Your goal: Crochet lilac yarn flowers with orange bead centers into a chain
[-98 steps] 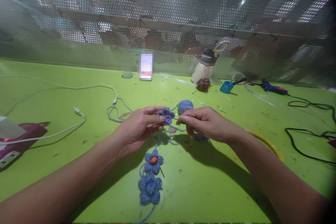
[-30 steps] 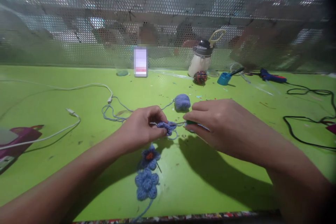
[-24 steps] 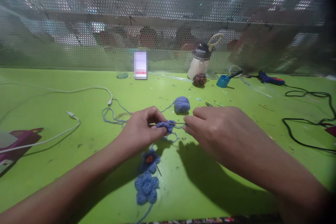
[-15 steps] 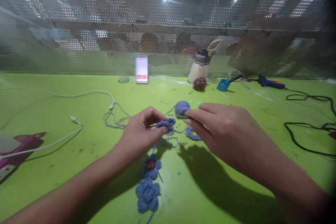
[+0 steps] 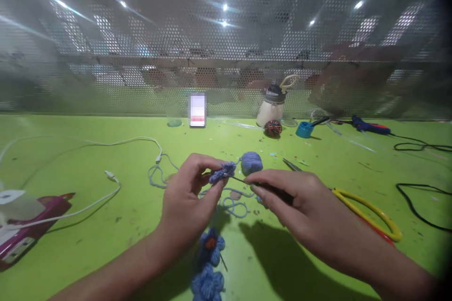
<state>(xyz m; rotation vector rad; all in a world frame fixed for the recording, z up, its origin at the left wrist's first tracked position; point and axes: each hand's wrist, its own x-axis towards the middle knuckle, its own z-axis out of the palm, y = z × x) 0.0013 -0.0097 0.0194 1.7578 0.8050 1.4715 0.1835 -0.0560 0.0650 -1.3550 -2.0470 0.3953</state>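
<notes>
At the far left, a purple power strip [image 5: 56,210] lies on the green table [image 5: 141,225], and a white USB cable [image 5: 118,192] runs near it. The left hand [image 5: 190,193] pinches a small blue-violet crochet piece [image 5: 221,172] between thumb and fingers, raised above the table near the middle. For good work here, I think this pinch should stay close to the stitch being worked, firm enough to stop turning but not flattening the loops.

Below it lie two blue crochet flowers: the upper one [image 5: 216,241] has an orange centre, and the lower one [image 5: 207,284] is cut by the view's edge. Next comes the crochet hook [image 5: 239,179], whose tip meets the piece's right edge; I cannot tell whether it passes through a stitch. It would be better to keep the shaft nearly level and turn the tip gently, so the yarn does not split.

Behind the hook sits the blue-violet yarn ball [image 5: 252,163]; its strand should have some slack. The right hand [image 5: 300,207] holds the hook's dark handle, thumb and forefinger pressed around it. Farther right are yellow-handled scissors [image 5: 370,207], partly behind this hand.

About writing: the phone [image 5: 197,109] screen is blurred, and on the bottle [image 5: 269,113] no brand can be read.
</notes>
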